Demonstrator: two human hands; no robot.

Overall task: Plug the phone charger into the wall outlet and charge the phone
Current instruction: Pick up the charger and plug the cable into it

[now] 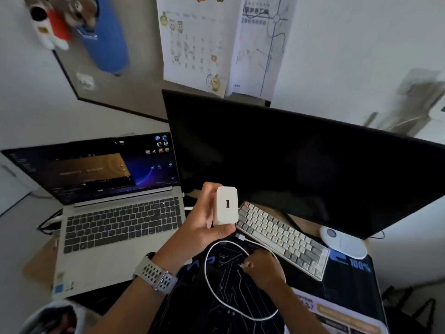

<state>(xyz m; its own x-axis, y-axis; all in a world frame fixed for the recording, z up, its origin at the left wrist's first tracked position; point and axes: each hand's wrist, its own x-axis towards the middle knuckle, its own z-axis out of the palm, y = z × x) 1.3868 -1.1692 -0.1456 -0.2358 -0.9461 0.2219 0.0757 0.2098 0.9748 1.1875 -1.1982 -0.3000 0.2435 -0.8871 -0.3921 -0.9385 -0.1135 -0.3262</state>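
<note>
Nearest the camera, a white cable [240,280] loops on the dark desk mat [192,307] covering the surface. Both hands work above it. On the left hand [204,227], which wears a watch [154,273], the fingers are wrapped around the white charger [227,206], lifted with its port facing the camera. Fingers of the right hand [263,268] are pinched closed on the cable's end. Laptop [115,213], monitor [301,165] and keyboard [281,235] crowd the far edge, leaving the mat as the open room.

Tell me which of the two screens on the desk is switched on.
The open silver laptop's screen on the left is on, showing icons and a window; the large black monitor to its right is dark.
</note>
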